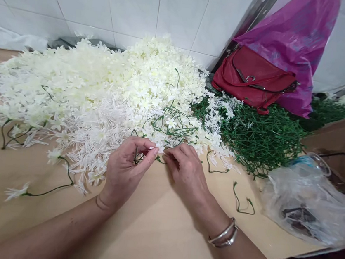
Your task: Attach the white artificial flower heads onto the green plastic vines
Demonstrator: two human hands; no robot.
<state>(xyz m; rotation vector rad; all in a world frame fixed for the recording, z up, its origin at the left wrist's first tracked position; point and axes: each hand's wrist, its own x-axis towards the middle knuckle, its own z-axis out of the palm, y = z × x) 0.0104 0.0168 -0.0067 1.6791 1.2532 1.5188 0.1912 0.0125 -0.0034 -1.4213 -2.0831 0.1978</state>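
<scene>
Between the thumb and forefinger of my left hand point(127, 170) is a small white artificial flower point(157, 148). My right hand point(188, 173) is closed just to the right of it, its fingertips pinched on a thin green plastic stem point(160, 159) whose end pokes out toward the flower. The two hands are close together but apart. Just beyond them lie tangled green stems point(176, 123) on a large heap of cream-white artificial flowers point(129, 70). Left of my left hand, a green stem with white blossoms on it point(69, 176) rests on the table.
A pile of green stems point(262, 135) sits at the right, with a red handbag point(253, 76) and a purple plastic bag point(294, 47) behind it. A clear plastic bag point(310, 203) lies on the table point(154, 235) near its right edge. A tiled wall point(133, 4) closes off the back.
</scene>
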